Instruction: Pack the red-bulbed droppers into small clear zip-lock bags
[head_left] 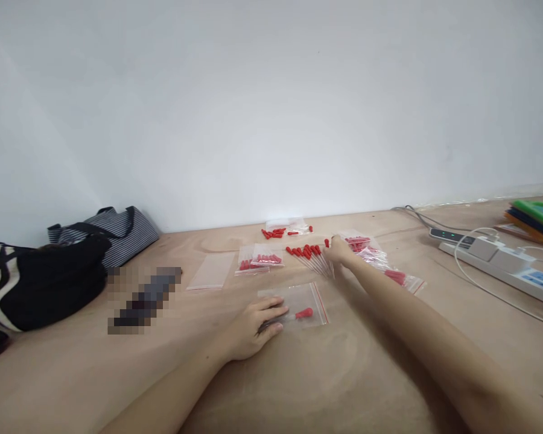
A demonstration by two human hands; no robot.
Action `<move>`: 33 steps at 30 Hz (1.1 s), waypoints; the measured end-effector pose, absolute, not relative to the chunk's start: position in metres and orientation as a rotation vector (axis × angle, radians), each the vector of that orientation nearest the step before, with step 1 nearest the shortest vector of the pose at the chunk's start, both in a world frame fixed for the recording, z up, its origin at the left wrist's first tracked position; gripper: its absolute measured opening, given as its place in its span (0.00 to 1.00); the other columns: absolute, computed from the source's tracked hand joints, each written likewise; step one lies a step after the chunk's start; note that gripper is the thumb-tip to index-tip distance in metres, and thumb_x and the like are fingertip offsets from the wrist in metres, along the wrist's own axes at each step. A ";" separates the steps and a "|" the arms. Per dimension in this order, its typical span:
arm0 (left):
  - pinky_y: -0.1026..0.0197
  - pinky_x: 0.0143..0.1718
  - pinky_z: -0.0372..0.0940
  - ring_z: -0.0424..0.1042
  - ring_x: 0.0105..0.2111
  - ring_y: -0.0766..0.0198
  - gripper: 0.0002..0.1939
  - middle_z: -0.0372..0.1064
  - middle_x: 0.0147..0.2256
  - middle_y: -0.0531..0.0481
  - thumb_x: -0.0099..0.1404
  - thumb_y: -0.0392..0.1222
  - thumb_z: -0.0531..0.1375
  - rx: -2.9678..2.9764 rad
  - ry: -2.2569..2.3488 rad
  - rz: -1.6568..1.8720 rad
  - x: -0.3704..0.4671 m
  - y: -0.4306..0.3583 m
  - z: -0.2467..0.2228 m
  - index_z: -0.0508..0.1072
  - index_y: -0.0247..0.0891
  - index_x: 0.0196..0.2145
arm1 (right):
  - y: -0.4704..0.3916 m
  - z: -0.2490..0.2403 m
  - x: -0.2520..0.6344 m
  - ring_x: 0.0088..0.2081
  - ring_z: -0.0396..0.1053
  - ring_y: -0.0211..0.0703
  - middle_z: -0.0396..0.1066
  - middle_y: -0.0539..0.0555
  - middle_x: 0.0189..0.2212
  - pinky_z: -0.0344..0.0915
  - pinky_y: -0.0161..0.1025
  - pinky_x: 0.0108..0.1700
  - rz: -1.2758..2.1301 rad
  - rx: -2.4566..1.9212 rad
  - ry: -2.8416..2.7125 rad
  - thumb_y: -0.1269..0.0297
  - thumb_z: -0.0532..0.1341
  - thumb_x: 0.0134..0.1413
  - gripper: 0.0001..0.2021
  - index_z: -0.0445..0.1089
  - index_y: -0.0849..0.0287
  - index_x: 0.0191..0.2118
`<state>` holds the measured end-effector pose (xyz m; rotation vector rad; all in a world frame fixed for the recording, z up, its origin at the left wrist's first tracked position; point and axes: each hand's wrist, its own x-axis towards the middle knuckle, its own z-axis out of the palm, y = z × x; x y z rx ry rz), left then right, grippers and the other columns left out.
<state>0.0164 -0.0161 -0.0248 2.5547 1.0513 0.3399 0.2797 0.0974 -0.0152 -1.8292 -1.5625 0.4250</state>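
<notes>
My left hand (257,325) lies on a clear zip bag (308,293), fingers stretched out and thumb apart. A dropper with a red bulb (304,313) is at that bag, its stem running back under my fingers. Whether it lies inside or on top I cannot make out. Farther off, my right hand (339,251) is closed at the right end of a fanned row of red-bulbed glass droppers (306,252). A red bulb (326,243) shows at its fingertips; the hand partly hides that dropper.
Filled bags of red bulbs (269,259) lie left of the row, with a flat bag (212,271) beyond them. More filled bags (396,276) are on the right. Loose red bulbs (274,232) lie near the wall. A power strip (502,271) with cables stands right; bags (104,235) sit left.
</notes>
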 end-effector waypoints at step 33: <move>0.54 0.53 0.51 0.52 0.54 0.58 0.27 0.49 0.56 0.49 0.62 0.43 0.51 2.470 1.077 0.406 0.018 -0.019 -0.020 0.48 0.42 0.57 | 0.001 -0.049 0.244 0.13 0.56 0.28 0.65 0.46 0.16 0.52 0.28 0.13 1.311 -1.198 -1.518 0.55 0.63 0.35 0.14 0.63 0.61 0.24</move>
